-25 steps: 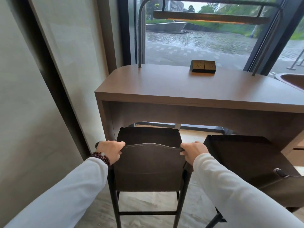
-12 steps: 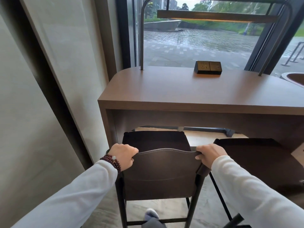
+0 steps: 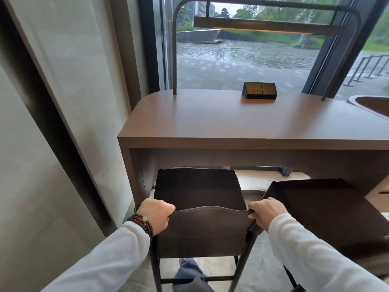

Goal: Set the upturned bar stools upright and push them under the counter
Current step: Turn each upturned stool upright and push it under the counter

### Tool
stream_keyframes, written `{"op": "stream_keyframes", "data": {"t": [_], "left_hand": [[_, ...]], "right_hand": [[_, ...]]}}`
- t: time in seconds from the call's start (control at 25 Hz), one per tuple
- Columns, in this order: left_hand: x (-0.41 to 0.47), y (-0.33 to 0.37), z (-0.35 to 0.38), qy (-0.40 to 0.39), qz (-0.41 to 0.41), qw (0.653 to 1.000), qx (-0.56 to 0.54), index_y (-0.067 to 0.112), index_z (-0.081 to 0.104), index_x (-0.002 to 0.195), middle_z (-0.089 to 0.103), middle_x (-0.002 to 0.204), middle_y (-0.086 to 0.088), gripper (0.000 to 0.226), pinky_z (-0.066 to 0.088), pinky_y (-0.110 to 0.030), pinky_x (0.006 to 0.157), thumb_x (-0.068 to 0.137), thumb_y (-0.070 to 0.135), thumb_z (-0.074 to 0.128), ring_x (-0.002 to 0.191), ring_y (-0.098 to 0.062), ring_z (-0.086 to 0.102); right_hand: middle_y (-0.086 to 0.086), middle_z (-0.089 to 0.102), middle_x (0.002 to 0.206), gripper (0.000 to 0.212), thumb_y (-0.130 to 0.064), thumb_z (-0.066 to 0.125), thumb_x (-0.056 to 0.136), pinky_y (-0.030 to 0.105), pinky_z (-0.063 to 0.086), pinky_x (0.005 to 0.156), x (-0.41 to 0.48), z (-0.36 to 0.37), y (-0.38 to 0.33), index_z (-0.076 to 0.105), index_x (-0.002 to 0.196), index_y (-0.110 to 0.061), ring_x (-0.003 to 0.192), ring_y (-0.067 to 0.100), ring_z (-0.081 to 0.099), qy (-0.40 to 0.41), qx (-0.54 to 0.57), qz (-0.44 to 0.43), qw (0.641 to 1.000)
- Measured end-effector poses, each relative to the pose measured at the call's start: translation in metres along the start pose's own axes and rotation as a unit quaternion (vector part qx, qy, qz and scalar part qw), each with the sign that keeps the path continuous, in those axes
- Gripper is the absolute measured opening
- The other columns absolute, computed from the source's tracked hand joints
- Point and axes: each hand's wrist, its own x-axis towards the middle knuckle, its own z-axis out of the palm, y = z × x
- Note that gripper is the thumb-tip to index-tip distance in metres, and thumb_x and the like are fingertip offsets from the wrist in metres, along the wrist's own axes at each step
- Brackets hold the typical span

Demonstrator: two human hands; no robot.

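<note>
The nearer bar stool (image 3: pixel 197 188) stands upright on the floor in front of the counter (image 3: pixel 231 123), at the counter's left end. The far edge of its dark seat meets the opening below the counter top, while the seat itself and the backrest (image 3: pixel 207 230) lie on the person's side. The left grip (image 3: pixel 156 214), a bare hand with a bead bracelet (image 3: pixel 140 223) at the wrist, is clamped on the backrest's left top corner, fingers curled over the edge. The right grip (image 3: pixel 266 214) is clamped on the right top corner in the same way. A second stool (image 3: pixel 322 207) stands upright just beside it on the right, also before the counter. A dark socket box (image 3: pixel 259 90) sits on the counter top near the window.
</note>
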Motion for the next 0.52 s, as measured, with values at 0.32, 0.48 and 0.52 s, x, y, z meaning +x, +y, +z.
{"op": "stream_keyframes", "data": {"t": [0.32,0.48,0.52], "left_hand": [[0.054,-0.014,0.016,-0.023,-0.032,0.999,0.001,0.018,0.058,0.107,0.068,0.107,-0.003,0.019,0.048,-0.029,0.083,0.094,0.018,0.044,0.099,-0.022,0.064],[0.077,-0.022,0.015,-0.025,-0.056,0.997,-0.043,0.018,0.057,0.113,0.067,0.11,-0.003,0.02,0.049,-0.027,0.085,0.095,0.019,0.047,0.1,-0.02,0.064],[0.082,-0.022,0.015,-0.026,-0.067,0.996,-0.051,0.018,0.056,0.114,0.067,0.11,-0.003,0.021,0.049,-0.027,0.084,0.095,0.018,0.047,0.1,-0.02,0.064]], "right_hand": [[-0.005,0.071,0.101,0.019,-0.019,0.044,0.091,0.023,0.032,0.099,0.048,0.014,-0.002,0.049,0.075,-0.029,0.102,0.017,0.062,-0.007,0.012,0.051,0.999],[0.0,0.07,0.102,0.019,-0.019,0.046,0.092,0.024,0.034,0.096,0.079,0.02,0.005,0.064,0.096,-0.022,0.105,0.021,0.058,0.001,0.038,0.071,0.997],[0.001,0.07,0.104,0.021,-0.017,0.045,0.092,0.025,0.032,0.1,0.084,0.022,0.006,0.064,0.1,-0.021,0.107,0.02,0.056,0.009,0.048,0.071,0.996]]}}
